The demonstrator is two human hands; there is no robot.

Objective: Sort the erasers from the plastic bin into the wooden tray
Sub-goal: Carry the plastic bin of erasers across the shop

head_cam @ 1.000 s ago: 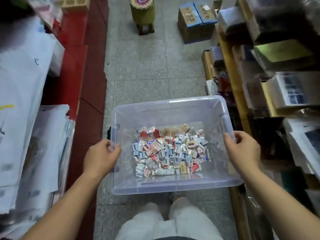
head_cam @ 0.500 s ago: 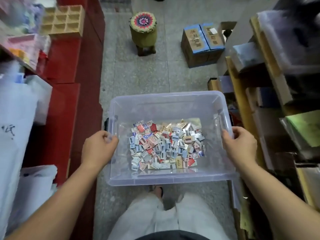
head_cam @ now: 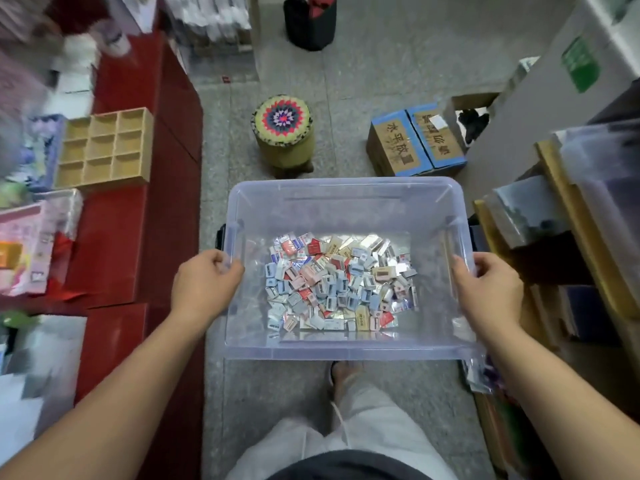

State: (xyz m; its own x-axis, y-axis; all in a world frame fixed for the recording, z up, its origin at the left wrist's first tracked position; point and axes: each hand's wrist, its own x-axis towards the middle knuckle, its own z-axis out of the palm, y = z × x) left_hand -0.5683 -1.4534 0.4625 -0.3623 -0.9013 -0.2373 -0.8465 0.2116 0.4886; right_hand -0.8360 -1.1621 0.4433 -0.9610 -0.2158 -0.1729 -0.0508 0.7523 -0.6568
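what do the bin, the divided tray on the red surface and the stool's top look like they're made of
Plastic bin: clear, glossy plastic; the floor shows through its walls.
Wooden tray: pale, matte wood, probably thin unpainted board, with flat dividers of even colour.
Stool top: seems to be crocheted yarn, matte, in rings of coloured stitches; the detail is too soft to be sure.

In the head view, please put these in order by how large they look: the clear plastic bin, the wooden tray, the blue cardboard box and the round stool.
1. clear plastic bin: largest by far, but also nearest the camera.
2. wooden tray and blue cardboard box: they look about alike, so not ranked.
3. round stool: smallest.
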